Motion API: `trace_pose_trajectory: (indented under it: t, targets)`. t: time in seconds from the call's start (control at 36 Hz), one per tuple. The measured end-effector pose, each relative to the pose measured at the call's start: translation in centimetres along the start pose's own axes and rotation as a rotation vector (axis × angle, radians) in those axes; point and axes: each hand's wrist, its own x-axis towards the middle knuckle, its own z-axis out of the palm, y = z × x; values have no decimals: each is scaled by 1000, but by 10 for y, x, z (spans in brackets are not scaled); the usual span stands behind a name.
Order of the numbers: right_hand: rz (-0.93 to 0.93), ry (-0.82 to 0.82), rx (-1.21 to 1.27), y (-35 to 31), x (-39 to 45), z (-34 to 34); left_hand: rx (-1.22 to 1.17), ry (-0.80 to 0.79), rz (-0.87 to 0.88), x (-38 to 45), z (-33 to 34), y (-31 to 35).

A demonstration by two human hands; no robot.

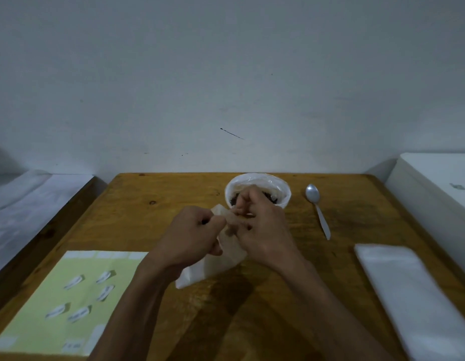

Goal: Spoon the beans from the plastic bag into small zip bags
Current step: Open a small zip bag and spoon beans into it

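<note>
Two hands: both are meeting over the middle of the worktop [153,204], holding one small zip bag [226,259] between them.
Small zip bag: translucent and whitish, it is hanging slantwise from the hands, its top edge up between the fingers and its lower corner reaching down toward the near edge; whether that corner is touching the wood is unclear.
Left hand [193,235]: its fingers are curling in and pinching the bag's top edge from the left side.
Right hand [260,225]: its fingers are bending over the same top edge and gripping it from the right; the fingertips are partly hiding the bag's mouth, so how wide it is standing cannot be told.
Plastic bag [255,182]: white, rolled open into a round rim, it is sitting near the far edge just beyond the right hand, with dark beans [235,199] showing inside.
Spoon [317,208]: metal, it is lying on the wood to the right of the plastic bag, bowl toward the far edge and handle pointing to the near right, apart from both hands.
Stack of clear bags [408,295]: flat and pale, it is lying along the right edge toward the near right corner.
Yellow sheet [43,308]: it is lying at the near left corner, carrying several small white labels [75,281].
</note>
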Motion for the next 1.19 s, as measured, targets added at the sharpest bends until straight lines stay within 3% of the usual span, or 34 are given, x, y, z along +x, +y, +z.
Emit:
trace_pose_trajectory:
  t: [0.19,0.33,0.42,0.72,1.11,1.19]
  targets:
    - [-4,-16,5,5,4,-3,3,66,35,-7,-12,0]
    - [5,-16,27,4,6,1,486,-11,216,-11,-15,-12]
    - [-13,-66,50,-3,6,3,535,-81,292,-9,-12,-16]
    - [23,-148,-19,-13,2,-7,307,65,402,-7,-15,-40]
    - [64,-107,44,-5,-4,-17,272,127,335,4,2,-47]
    - [117,-19,-3,4,-3,-31,268,155,319,6,7,-47]
